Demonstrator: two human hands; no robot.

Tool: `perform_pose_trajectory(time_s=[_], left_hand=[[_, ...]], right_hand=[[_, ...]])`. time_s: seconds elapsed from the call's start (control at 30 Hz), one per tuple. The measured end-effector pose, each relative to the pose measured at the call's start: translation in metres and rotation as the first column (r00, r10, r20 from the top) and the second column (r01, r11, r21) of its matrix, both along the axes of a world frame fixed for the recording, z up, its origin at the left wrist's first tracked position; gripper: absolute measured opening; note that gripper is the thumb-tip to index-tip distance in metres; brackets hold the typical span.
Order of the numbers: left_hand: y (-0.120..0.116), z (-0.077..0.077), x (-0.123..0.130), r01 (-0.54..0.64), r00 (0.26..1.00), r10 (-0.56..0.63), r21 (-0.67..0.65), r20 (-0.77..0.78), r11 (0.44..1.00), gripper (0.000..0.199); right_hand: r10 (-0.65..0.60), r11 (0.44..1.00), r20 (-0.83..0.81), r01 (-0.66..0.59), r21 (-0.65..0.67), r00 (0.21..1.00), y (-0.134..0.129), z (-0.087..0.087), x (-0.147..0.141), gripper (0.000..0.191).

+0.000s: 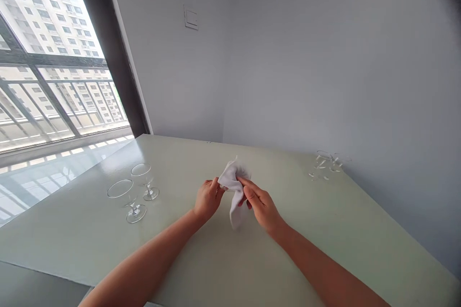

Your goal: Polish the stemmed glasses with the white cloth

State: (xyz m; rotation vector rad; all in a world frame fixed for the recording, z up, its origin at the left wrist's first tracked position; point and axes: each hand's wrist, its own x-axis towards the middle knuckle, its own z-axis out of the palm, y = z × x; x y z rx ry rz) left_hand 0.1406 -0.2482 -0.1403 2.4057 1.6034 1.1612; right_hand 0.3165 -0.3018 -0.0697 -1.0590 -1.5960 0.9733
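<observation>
In the middle of the head view my right hand [262, 206] is closed on a white cloth [236, 182], whose loose end hangs below the fingers. My left hand [209, 199] is closed at the cloth's left edge. A small clear, shiny part of what looks like a glass [224, 187] shows between the left fingers and the cloth; the cloth hides most of it. Both hands are raised a little above the table [201, 268]. To the left stand two clear stemmed glasses, a nearer one [135, 212] and a farther one [150, 194], both upright.
Several clear glasses [324, 156] stand close together near the table's far right edge, partly blurred. Grey walls [306, 57] meet behind the table, with a switch [191, 18] on the left one. A large window [54, 57] is at the left.
</observation>
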Motion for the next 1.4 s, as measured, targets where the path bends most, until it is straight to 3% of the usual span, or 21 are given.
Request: perform_pose_trajectory(time_s=[0.17, 0.43, 0.53, 0.67, 0.73, 0.83, 0.9, 0.93, 0.97, 1.03, 1.07, 1.13, 1.2, 1.27, 1.33, 1.37, 1.4], left_hand=[[-0.003, 0.004, -0.001, 0.099, 0.980, -0.091, 0.034, -0.179, 0.995, 0.011], [-0.008, 0.006, 0.003, 0.214, 0.899, -0.170, 0.067, -0.403, 0.975, 0.010], [-0.006, 0.003, 0.002, 0.264, 0.884, -0.226, 0.039, -0.409, 0.964, 0.009], [-0.007, 0.007, 0.002, 0.329, 0.882, -0.333, -0.069, -0.335, 0.942, 0.017], [-0.010, 0.013, 0.002, 0.389, 0.865, -0.419, -0.159, -0.275, 0.907, 0.021], [-0.016, 0.024, 0.002, 0.536, 0.780, -0.614, -0.373, -0.124, 0.757, 0.015], [-0.020, 0.030, 0.003, 0.592, 0.716, -0.695, -0.470, -0.067, 0.655, 0.016], [-0.022, 0.033, 0.005, 0.587, 0.713, -0.695, -0.462, -0.093, 0.665, 0.017], [-0.024, 0.035, 0.008, 0.560, 0.736, -0.659, -0.407, -0.156, 0.722, 0.018], [-0.027, 0.038, 0.014, 0.466, 0.807, -0.499, -0.177, -0.315, 0.867, 0.026], [-0.029, 0.039, 0.018, 0.426, 0.831, -0.412, -0.048, -0.375, 0.903, 0.031], [-0.033, 0.043, 0.023, 0.420, 0.829, -0.326, 0.122, -0.455, 0.899, 0.036], [-0.035, 0.049, 0.025, 0.463, 0.802, -0.339, 0.152, -0.492, 0.873, 0.038], [-0.035, 0.059, 0.023, 0.479, 0.797, -0.397, 0.076, -0.455, 0.875, 0.043], [-0.033, 0.069, 0.018, 0.495, 0.793, -0.508, -0.131, -0.337, 0.859, 0.046], [-0.031, 0.074, 0.015, 0.525, 0.765, -0.591, -0.283, -0.257, 0.803, 0.046], [-0.030, 0.078, 0.013, 0.560, 0.715, -0.678, -0.442, -0.170, 0.701, 0.046]], right_hand=[[0.299, 0.921, 0.025, -0.281, -0.271, 0.954, 0.006, 0.002, 0.023, 0.040], [0.358, 0.844, 0.002, -0.323, -0.427, 0.934, 0.020, -0.020, 0.035, 0.036], [0.396, 0.812, -0.035, -0.368, -0.452, 0.917, 0.017, -0.021, 0.039, 0.041], [0.515, 0.696, -0.253, -0.571, -0.435, 0.819, 0.005, -0.004, 0.049, 0.051], [0.572, 0.661, -0.228, -0.607, -0.442, 0.788, -0.001, 0.003, 0.056, 0.050], [0.570, 0.738, 0.012, -0.506, -0.446, 0.822, -0.008, 0.001, 0.063, 0.037], [0.513, 0.798, 0.090, -0.436, -0.417, 0.853, -0.012, -0.009, 0.062, 0.027], [0.469, 0.819, 0.067, -0.406, -0.406, 0.880, -0.014, -0.016, 0.060, 0.025], [0.413, 0.833, 0.004, -0.376, -0.405, 0.911, -0.016, -0.022, 0.057, 0.024], [0.247, 0.849, -0.198, -0.310, -0.427, 0.949, -0.018, -0.034, 0.051, 0.025], [0.158, 0.847, -0.302, -0.287, -0.447, 0.940, -0.019, -0.039, 0.049, 0.026], [0.060, 0.826, -0.452, -0.299, -0.478, 0.890, -0.020, -0.042, 0.047, 0.031], [0.106, 0.811, -0.485, -0.358, -0.462, 0.868, -0.023, -0.039, 0.047, 0.036], [0.245, 0.805, -0.400, -0.415, -0.423, 0.883, -0.029, -0.030, 0.050, 0.036], [0.353, 0.818, -0.247, -0.426, -0.386, 0.902, -0.037, -0.020, 0.052, 0.032], [0.383, 0.833, -0.161, -0.415, -0.365, 0.910, -0.041, -0.016, 0.052, 0.029], [0.402, 0.846, -0.083, -0.405, -0.346, 0.912, -0.045, -0.013, 0.052, 0.025]])
